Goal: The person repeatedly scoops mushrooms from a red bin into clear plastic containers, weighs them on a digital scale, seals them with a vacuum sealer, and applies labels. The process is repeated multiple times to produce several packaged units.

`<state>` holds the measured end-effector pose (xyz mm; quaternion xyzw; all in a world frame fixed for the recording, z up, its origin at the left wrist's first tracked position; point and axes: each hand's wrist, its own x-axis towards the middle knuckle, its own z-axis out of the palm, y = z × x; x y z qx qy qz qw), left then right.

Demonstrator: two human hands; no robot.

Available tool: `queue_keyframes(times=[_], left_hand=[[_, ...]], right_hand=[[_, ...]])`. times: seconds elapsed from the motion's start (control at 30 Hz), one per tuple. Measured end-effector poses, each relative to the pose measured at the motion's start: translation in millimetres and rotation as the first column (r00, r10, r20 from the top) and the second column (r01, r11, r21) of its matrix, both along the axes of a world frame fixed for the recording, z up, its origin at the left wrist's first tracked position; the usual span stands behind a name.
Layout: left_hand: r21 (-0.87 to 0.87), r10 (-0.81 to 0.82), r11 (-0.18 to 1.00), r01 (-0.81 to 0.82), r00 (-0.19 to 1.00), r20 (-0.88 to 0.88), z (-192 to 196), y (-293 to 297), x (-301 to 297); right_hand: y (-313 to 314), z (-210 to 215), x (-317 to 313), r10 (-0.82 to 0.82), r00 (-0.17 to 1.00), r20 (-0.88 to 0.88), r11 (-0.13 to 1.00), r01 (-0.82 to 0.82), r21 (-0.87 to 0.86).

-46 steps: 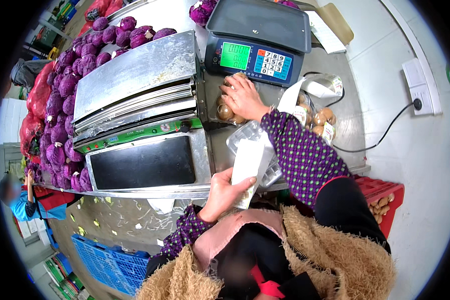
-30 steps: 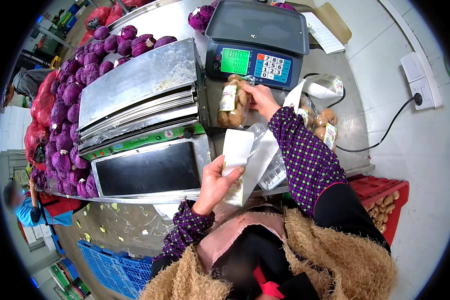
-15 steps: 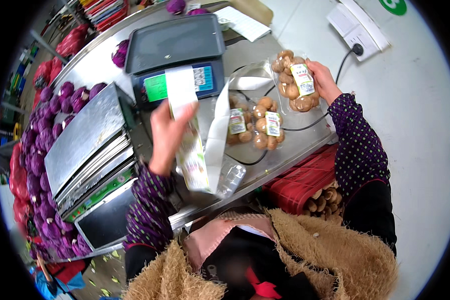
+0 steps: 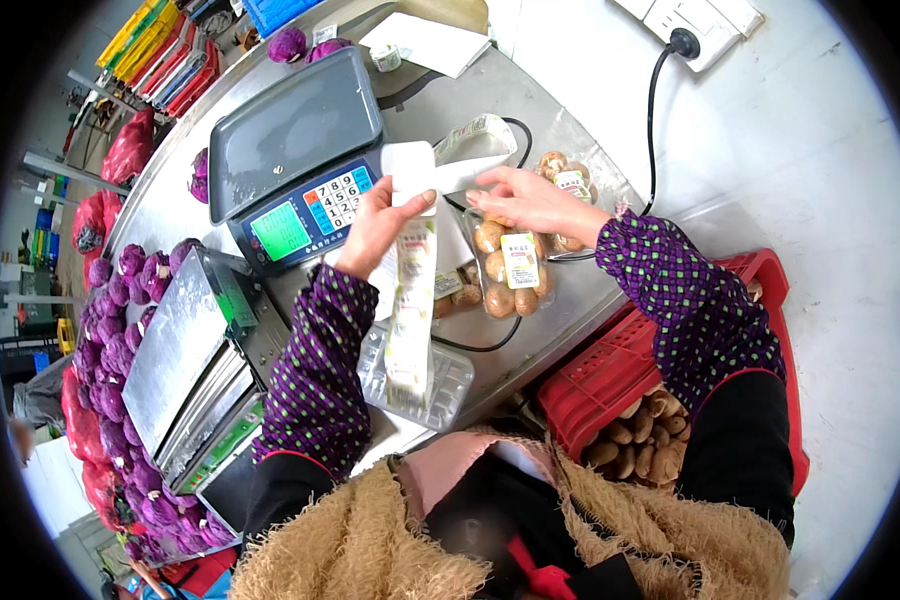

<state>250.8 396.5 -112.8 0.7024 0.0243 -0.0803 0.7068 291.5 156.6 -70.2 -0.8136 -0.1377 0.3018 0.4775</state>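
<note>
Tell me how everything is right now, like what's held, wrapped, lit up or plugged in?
Left hand: closed on the label strip
Label strip: unrolled, dangling over the clear plastic tray
Right hand: fingers bent, by the front mushroom pack; can't tell if they pinch anything
Front mushroom pack: wrapped, labelled
Scale screen: lit green
Black plug: pushed into the wall socket
Red crate: open, mushrooms inside
Purple cabbages: piled up

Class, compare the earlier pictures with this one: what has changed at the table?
The right hand carried a mushroom pack rightward from near the scale, let it go on the table beside two other packs, and came back left, near the label strip. The left hand still holds that strip; the scale's display stays lit.
</note>
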Motion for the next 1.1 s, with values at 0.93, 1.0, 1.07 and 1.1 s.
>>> queue_keyframes(times=[0.93, 1.0, 1.07, 1.1], left_hand=[[-0.075, 0.561, 0.826, -0.558, 0.828, 0.01, 17, 23, -40], [-0.162, 0.577, 0.806, -0.569, 0.817, 0.006, 15, 12, -34], [0.287, 0.499, 0.735, -0.615, 0.776, 0.385, -5, 21, -31], [0.297, 0.51, 0.726, -0.62, 0.775, 0.372, -25, 48, -27]], right_hand=[[70, 13, -58, 0.083, 0.901, -0.425, 0.967, 0.031, 0.254], [88, 8, -73, 0.121, 0.937, -0.328, 0.947, -0.01, 0.32], [99, 0, -87, 0.052, 0.924, -0.379, 0.953, 0.067, 0.295], [101, -17, -94, 0.115, 0.968, -0.222, 0.956, -0.047, 0.289]])
